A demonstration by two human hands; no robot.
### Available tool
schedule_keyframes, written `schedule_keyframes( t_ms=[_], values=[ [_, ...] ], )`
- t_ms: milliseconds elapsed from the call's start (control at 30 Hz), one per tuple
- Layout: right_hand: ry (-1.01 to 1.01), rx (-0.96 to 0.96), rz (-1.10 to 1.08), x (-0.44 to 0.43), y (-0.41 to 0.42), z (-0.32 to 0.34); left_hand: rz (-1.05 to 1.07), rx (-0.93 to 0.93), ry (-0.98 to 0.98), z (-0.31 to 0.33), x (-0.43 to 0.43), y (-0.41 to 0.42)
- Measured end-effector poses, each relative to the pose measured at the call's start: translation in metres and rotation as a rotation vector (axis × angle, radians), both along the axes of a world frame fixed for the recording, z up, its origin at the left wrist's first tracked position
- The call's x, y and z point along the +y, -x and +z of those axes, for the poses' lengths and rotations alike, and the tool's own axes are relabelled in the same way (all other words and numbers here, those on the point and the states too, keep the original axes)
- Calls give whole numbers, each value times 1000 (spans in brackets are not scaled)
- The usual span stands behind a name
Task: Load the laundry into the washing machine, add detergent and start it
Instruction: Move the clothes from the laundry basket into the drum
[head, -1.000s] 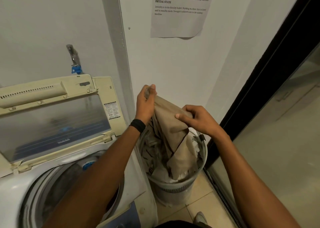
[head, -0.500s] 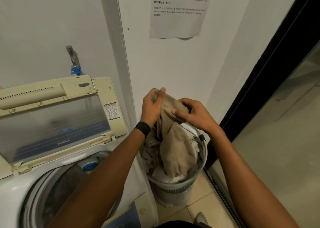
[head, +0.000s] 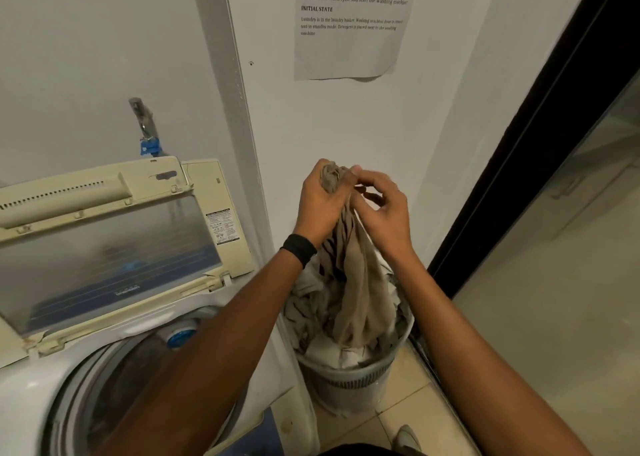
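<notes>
Garment (head: 358, 282) hanging vertically, top bunched in hands (head: 320, 206), tail in basket (head: 346, 383)

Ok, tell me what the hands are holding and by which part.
Both hold one beige garment by its bunched top end: the left hand grips it, the right hand pinches beside it. Its lower end hangs in the basket.

Laundry basket (head: 349, 379) right of washing machine (head: 41, 383).
</notes>
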State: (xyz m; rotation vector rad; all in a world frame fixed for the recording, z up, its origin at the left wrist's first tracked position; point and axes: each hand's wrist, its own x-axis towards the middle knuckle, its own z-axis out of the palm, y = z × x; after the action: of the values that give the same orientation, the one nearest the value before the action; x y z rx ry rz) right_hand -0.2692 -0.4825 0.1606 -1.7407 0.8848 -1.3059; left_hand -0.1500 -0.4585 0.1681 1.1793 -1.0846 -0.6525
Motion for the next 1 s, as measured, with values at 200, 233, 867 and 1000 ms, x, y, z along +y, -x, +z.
schedule_keyframes(
  t_ms=[200,233,867,1000],
  values=[
    [-216,164,372,9,0,-43,96,268,8,26,-9,1],
    [-213,247,379,13,-3,-52,91,290,11,33,-11,0],
    [-74,-58,4,-9,9,0,-139,-263,-79,-23,0,-9],
    [-37,18,40,-4,11,-15,11,-166,-62,-22,-2,-14]
  ],
)
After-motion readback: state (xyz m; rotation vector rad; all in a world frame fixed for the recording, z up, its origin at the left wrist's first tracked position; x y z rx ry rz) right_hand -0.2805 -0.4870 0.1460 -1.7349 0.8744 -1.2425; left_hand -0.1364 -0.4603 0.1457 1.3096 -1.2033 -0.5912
